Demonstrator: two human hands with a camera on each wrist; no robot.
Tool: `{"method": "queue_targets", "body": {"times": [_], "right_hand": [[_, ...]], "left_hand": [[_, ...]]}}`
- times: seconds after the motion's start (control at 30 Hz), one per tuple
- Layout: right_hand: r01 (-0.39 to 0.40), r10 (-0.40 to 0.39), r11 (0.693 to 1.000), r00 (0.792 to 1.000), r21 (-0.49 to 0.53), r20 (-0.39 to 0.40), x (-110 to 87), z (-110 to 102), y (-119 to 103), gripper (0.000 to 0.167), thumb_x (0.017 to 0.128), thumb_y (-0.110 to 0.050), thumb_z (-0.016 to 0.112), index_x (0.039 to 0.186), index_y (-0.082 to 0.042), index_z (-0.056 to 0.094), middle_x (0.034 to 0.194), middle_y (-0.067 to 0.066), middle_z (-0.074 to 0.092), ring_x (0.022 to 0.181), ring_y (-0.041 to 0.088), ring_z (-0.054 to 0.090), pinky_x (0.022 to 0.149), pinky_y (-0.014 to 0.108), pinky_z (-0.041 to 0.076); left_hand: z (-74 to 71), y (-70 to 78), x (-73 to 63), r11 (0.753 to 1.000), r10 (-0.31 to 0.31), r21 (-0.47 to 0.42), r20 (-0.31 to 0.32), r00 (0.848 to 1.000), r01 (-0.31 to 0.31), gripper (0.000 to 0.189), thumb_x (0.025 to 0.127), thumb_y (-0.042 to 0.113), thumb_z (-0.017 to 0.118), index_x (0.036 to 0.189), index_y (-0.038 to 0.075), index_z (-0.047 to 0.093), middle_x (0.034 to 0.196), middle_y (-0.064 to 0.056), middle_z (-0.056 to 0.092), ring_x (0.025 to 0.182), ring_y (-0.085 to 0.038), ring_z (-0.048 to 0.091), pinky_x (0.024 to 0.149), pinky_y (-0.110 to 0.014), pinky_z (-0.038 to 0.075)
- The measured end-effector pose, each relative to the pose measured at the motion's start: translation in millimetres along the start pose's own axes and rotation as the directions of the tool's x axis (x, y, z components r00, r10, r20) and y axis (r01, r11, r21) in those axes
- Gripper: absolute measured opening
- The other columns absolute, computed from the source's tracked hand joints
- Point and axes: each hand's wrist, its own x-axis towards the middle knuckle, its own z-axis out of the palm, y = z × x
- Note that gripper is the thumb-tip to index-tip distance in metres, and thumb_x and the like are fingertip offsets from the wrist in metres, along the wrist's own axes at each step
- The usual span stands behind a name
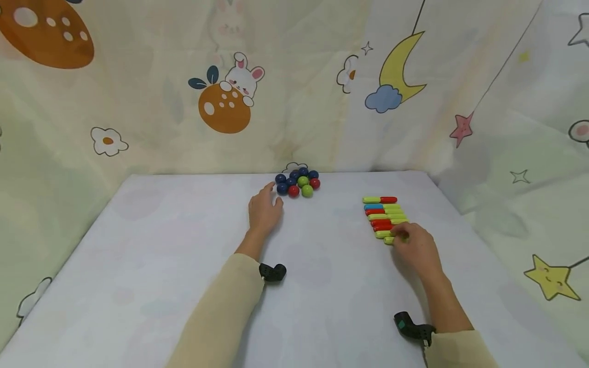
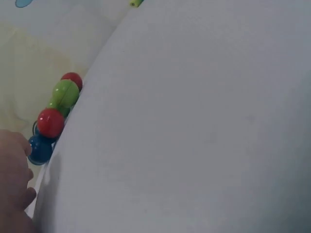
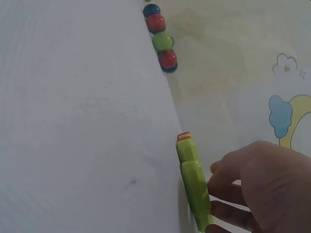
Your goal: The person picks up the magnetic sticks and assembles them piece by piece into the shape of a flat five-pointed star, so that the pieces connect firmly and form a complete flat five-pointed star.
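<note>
At the far edge of the table is a cluster of small balls in blue, red and green. My left hand is at the cluster's left side, thumb apart from the fingers, fingertips beside a blue ball. At right lies a column of two-coloured sticks, green, red and blue, laid side by side. My right hand is over the near end of that column, fingers bent. In the right wrist view its fingertips are close above a green stick; whether they touch it is unclear. The hand covers some right ends.
The white table stretches toward me from a cloth backdrop printed with cartoon figures. A black wrist device sits at my left cuff, and another black device at my right cuff.
</note>
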Motion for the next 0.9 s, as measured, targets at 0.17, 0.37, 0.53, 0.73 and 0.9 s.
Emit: {"method": "queue_targets", "body": {"times": [0.17,0.37,0.53,0.73,0.9], "right_hand": [[-0.032,0.033,0.999,0.999,-0.012,0.044,-2.5,1,1,0.028,0.095,-0.008,0.058,0.118,0.002,0.069,0.120,0.025,0.064,0.114,0.044,0.057,0.101,0.060,0.050],[0.000,0.001,1.000,0.998,-0.014,0.069,-4.2,2,2,0.027,0.095,-0.007,0.060,0.119,0.001,0.069,0.119,0.023,0.067,0.112,0.041,0.059,0.100,0.058,0.051],[0.020,-0.018,1.000,0.998,-0.020,0.068,-3.5,-1,2,0.025,0.095,-0.009,0.060,0.115,0.000,0.071,0.114,0.021,0.067,0.105,0.037,0.058,0.095,0.056,0.053],[0.037,-0.037,0.999,0.996,-0.007,0.080,-2.5,-6,5,0.021,0.094,-0.011,0.067,0.112,0.000,0.073,0.114,0.022,0.068,0.102,0.036,0.059,0.089,0.052,0.054],[-0.007,0.006,1.000,0.993,0.010,0.115,-1.5,-4,4,0.026,0.094,-0.014,0.072,0.116,0.000,0.072,0.120,0.024,0.065,0.107,0.040,0.057,0.092,0.055,0.054]], "left_hand": [[5.3,-0.7,7.4,0.998,0.039,0.046,0.042,0.998,-0.041,0.054,0.102,0.017,0.053,0.156,0.013,0.044,0.154,-0.012,0.053,0.146,-0.032,0.046,0.124,-0.052,0.024],[5.4,0.0,5.8,0.997,0.035,0.061,0.055,0.998,-0.038,0.050,0.104,0.019,0.055,0.153,0.016,0.050,0.155,-0.010,0.053,0.146,-0.033,0.045,0.124,-0.057,0.021],[6.4,2.3,6.8,1.000,0.019,0.024,-0.020,1.000,-0.019,0.041,0.103,0.020,0.058,0.143,0.013,0.061,0.146,-0.011,0.062,0.141,-0.033,0.051,0.121,-0.054,0.026],[9.4,7.6,14.5,0.998,-0.047,-0.046,-0.081,0.996,0.043,0.037,0.101,0.027,0.064,0.135,0.012,0.065,0.131,-0.011,0.070,0.129,-0.033,0.058,0.119,-0.050,0.028],[12.5,7.9,22.0,0.989,-0.146,-0.010,-0.117,0.982,0.146,0.045,0.098,0.032,0.069,0.138,0.013,0.062,0.119,-0.011,0.072,0.121,-0.035,0.059,0.117,-0.050,0.029]]}}
